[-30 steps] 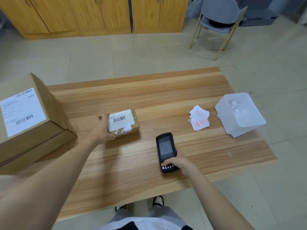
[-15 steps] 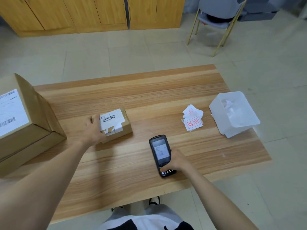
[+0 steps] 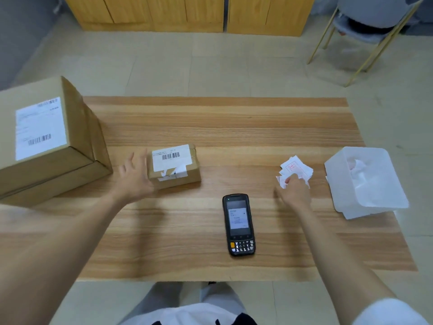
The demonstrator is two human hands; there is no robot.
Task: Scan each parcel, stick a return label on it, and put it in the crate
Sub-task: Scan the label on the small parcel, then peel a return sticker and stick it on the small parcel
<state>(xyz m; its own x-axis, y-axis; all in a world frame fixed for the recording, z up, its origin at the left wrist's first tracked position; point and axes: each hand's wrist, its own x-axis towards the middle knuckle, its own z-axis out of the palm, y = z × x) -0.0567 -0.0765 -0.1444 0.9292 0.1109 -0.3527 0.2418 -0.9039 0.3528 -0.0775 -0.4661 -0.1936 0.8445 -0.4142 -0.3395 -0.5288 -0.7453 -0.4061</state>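
A small cardboard parcel (image 3: 174, 166) with a barcode label lies on the wooden table (image 3: 222, 123). My left hand (image 3: 134, 177) rests against its left side with the fingers spread. A black handheld scanner (image 3: 239, 225) lies flat on the table near the front, screen lit, with no hand on it. To its right, my right hand (image 3: 293, 192) has its fingers curled onto the near edge of a small stack of white return labels (image 3: 296, 167) with red print, pinching one.
A large cardboard box (image 3: 46, 141) with a shipping label fills the table's left end. A white plastic bin (image 3: 365, 184) holding crumpled white paper stands at the right end. A chair (image 3: 365, 31) and wooden cabinets (image 3: 187, 12) are beyond the table.
My right hand let go of the scanner, which now lies on the table, and moved right to the return labels. My left hand stays at the small parcel's left side.
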